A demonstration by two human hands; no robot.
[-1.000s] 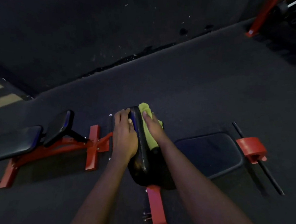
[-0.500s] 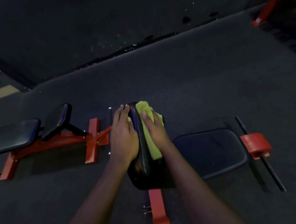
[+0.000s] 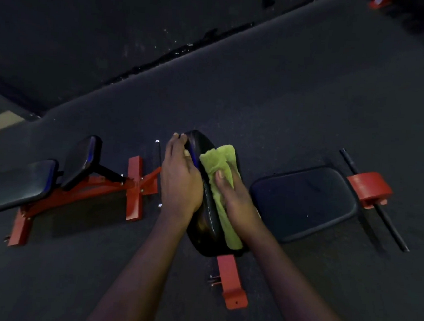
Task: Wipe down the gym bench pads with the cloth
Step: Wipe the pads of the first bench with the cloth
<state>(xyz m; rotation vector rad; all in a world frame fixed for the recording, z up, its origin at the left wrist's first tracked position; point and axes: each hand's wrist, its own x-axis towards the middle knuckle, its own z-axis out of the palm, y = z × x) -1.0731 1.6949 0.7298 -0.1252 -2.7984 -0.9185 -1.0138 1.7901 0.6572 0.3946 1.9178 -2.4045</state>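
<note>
Fingers (image 3: 223, 177) of my right hand (image 3: 238, 202): straight, close together, pressed flat on the green cloth (image 3: 218, 160). They hold it against the face of the raised pad (image 3: 202, 225). The cloth sits directly under fingertips and palm, folded into a long strip. One end bunches just past the fingertips. The other end runs back beneath the wrist along the pad.

Fingers (image 3: 174, 145) of my left hand (image 3: 179, 183): curled round the pad's far edge from the opposite side, thumb on the rim, gripping it. The pad stands on edge between my two hands.

Outward, right of the right fingers: a flat pad (image 3: 303, 201) just beside the wrist. Past it, a red disc (image 3: 368, 187) on a black bar (image 3: 389, 223).

Outward, left of the left fingers: a red frame (image 3: 133, 187), then a second bench (image 3: 16, 186) with dark pads.

Toward me, below the wrists: a red foot (image 3: 232, 284) on the dark floor (image 3: 311, 92).
</note>
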